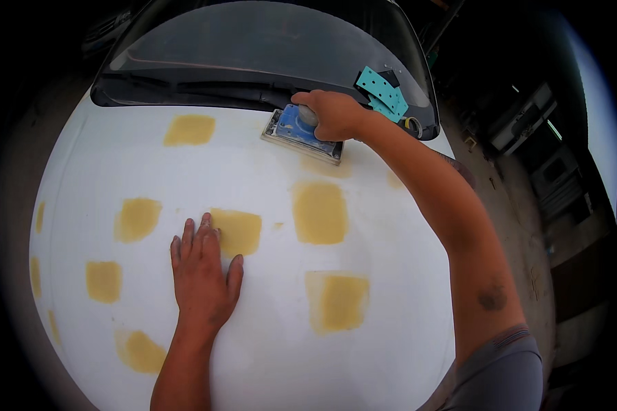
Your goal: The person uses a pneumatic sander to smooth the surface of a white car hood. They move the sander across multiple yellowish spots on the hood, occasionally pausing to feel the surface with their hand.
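Several yellow patches (pixel 321 213) dotted the white hood (pixel 267 329) I watched; the right hand (pixel 332 116) gripped the sander (pixel 290 129) below the windshield (pixel 274 41), the left hand (pixel 204 277) lay open, fingers extended, and dim floor (pixel 514 226) showed rightward.

The right grip (pixel 330 116) covers part of the rounded knob (pixel 307 115) on the blue sanding block (pixel 288 128), whose underside is hidden against the white hood (pixel 267 342). The block also hides the far part of a faint tan patch (pixel 330 168). The left grip (pixel 206 270) covers the near left corner of a stronger yellow patch (pixel 241 229). The windshield (pixel 253 41) is cut off at the far edge; the hood, left forearm (pixel 185 363) and grey sleeve (pixel 504 373), at the near edge. A dark piece (pixel 391 77) by the turquoise sheets (pixel 377 87) is too small to tell.
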`<state>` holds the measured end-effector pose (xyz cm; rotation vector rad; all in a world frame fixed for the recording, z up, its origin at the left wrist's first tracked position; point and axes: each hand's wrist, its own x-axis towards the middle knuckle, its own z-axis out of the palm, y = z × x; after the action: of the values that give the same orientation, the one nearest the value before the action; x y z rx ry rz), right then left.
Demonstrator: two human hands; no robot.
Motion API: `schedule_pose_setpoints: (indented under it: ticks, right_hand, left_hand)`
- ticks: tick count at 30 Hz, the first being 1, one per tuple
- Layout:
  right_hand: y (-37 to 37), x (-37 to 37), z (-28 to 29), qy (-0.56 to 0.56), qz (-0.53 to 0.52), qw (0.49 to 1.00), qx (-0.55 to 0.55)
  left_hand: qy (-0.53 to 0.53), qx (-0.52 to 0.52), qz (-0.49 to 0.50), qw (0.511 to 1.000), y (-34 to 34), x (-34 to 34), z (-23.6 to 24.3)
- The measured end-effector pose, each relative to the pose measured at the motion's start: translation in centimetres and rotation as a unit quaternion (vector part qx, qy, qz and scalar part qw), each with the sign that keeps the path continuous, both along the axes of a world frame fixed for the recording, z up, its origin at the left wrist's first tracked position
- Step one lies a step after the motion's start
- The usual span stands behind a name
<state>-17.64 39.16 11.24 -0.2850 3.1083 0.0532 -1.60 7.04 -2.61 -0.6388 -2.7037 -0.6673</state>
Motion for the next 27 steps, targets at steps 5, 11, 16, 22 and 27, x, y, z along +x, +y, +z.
schedule_pose_setpoints:
  ticks: [5,11,16,22,27]
  right_hand:
    - [0.0,6.1,-0.7,-0.03,0.046,0.998,0.032]
    - [1.5,12.4,0.5,-0.053,0.001,0.999,-0.005]
    - [2.3,23.6,2.6,0.031,-0.08,0.994,-0.065]
    - [5.7,49.3,5.7,0.228,-0.314,0.902,-0.188]
    - [7.2,72.7,2.9,0.28,-0.414,0.859,-0.109]
  left_hand:
    - [-0.007,0.001,0.005,1.0,-0.5,-0.2,-0.9]
    - [0.01,0.013,-0.01,1.0,-0.1,-0.9,-0.7]
    - [0.014,-0.011,0.011,1.0,-1.2,-1.0,-1.3]
    - [0.016,-0.021,0.011,1.0,-0.8,-1.2,-1.7]
    - [0.032,-0.053,0.013,0.998,0.1,-0.2,-1.7]
